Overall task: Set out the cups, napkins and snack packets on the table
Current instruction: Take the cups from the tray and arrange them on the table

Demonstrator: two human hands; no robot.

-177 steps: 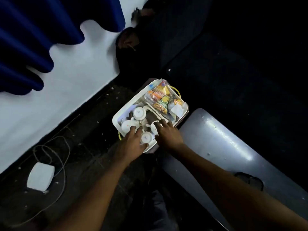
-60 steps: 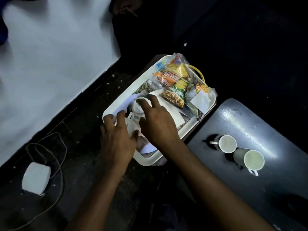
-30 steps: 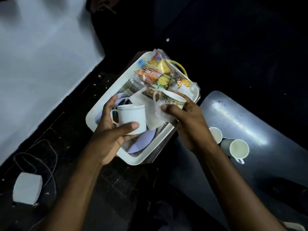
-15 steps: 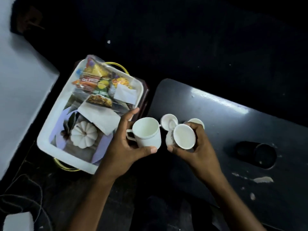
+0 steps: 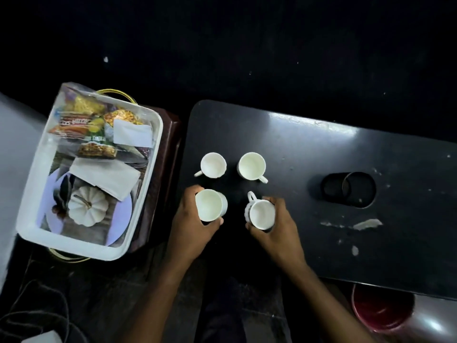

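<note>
Two white cups stand upright on the black table (image 5: 309,149): a far-left cup (image 5: 213,165) and a far-right cup (image 5: 252,166). My left hand (image 5: 191,226) grips a third cup (image 5: 210,205) near the table's left front. My right hand (image 5: 277,229) grips a fourth cup (image 5: 261,214), its handle pointing away from me. Both held cups sit at table level. On the left, the white tray (image 5: 28,214) holds snack packets (image 5: 84,122) in clear wrap and folded white napkins (image 5: 106,177).
A round recessed cup holder (image 5: 348,190) is set in the table to the right of the cups. The tray rests on a dark brown stand (image 5: 163,169). A red bucket (image 5: 380,310) sits below the table's front right. Cables (image 5: 29,310) lie at the lower left.
Both hands have carried their cups from the tray over to the table and lowered them in front of the two standing cups. The view has shifted to the right.
</note>
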